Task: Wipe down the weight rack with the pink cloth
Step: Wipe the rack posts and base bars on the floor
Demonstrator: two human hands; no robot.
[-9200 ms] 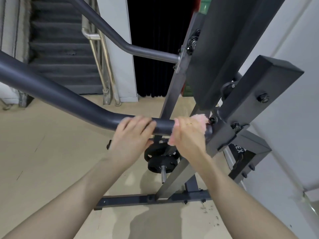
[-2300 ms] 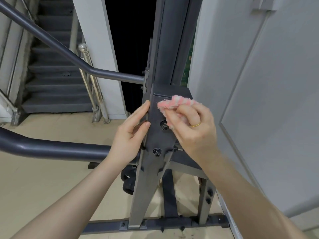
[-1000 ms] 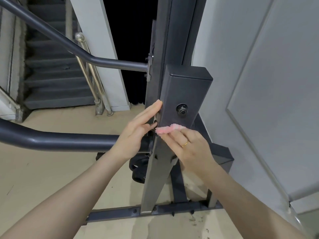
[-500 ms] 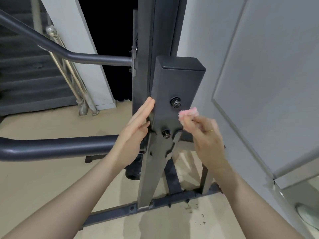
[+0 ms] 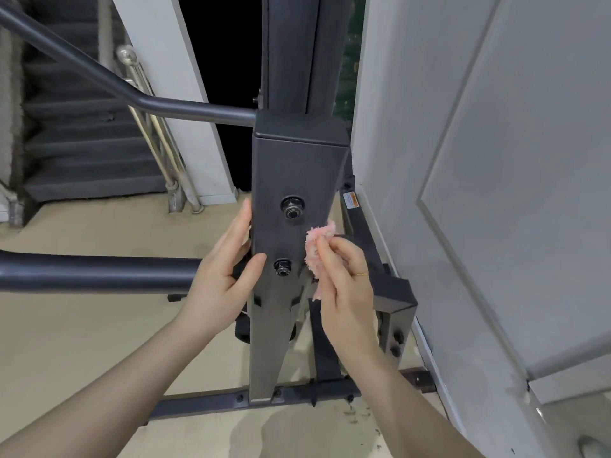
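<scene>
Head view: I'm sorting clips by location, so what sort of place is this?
Probably a home or basement gym corner: a weight rack stands by a wall, with a staircase behind.

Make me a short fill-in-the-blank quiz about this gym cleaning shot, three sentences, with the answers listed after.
1. The right hand holds a cloth whose colour is ____.
2. The dark post of the weight rack shows ____ bolts on its front face.
3. The left hand rests on the post's ____ edge.

Missing words: pink; two; left
</scene>
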